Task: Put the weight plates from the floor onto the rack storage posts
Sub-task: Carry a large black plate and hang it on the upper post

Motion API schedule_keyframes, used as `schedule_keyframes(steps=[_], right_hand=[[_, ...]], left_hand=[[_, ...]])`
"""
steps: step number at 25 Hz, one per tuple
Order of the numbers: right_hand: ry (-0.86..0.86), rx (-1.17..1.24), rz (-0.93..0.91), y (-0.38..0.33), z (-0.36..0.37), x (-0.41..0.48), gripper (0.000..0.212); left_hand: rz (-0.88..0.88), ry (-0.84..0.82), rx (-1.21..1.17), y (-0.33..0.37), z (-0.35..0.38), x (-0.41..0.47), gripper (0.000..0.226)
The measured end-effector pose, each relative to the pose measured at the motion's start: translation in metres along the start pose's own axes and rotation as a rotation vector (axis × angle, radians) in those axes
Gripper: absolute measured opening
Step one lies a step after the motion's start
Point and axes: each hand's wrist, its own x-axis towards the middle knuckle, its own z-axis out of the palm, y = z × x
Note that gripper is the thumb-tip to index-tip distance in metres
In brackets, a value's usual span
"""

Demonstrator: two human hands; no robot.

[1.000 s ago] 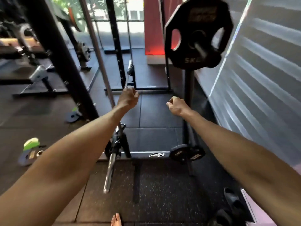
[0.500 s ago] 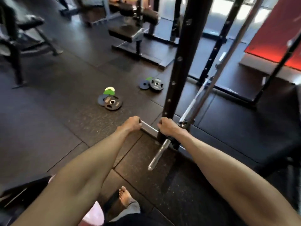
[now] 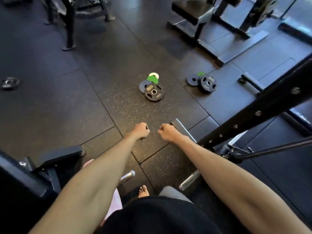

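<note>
Weight plates still on the floor: nearest pile [image 3: 152, 89] straight ahead of both hands, black 5 kg plate [image 3: 154, 94] on top, grey, green and white discs fanned behind it. Second pile [image 3: 203, 81] ahead and right of my right hand [image 3: 168, 133]; lone plate [image 3: 10, 82] far off past my left hand [image 3: 140, 131]. Both hands curled into loose fists, side by side, holding nothing. Risks, my read: bare foot [image 3: 143, 191] under any dropped plate; overlapped discs sliding if I lift the top one carelessly; rack upright [image 3: 256, 114] and barbell end [image 3: 189, 181] close on my right, easy to clip.
</note>
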Motion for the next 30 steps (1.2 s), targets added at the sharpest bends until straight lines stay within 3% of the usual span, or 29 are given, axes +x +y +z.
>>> schedule_keyframes(steps=[8,18,30], right_hand=[[-0.069,-0.033,-0.065,-0.027,-0.045,0.143,0.029],[-0.165,-0.022,-0.043,-0.03,-0.177,0.328,0.029],[-0.306,-0.092,0.044,-0.057,-0.284,0.541,0.026]], left_hand=[[-0.122,-0.043,-0.125,-0.006,-0.048,0.12,0.015],[-0.208,-0.02,-0.309,0.094,-0.138,0.297,0.016],[-0.376,-0.112,-0.509,0.12,-0.209,0.506,0.016]])
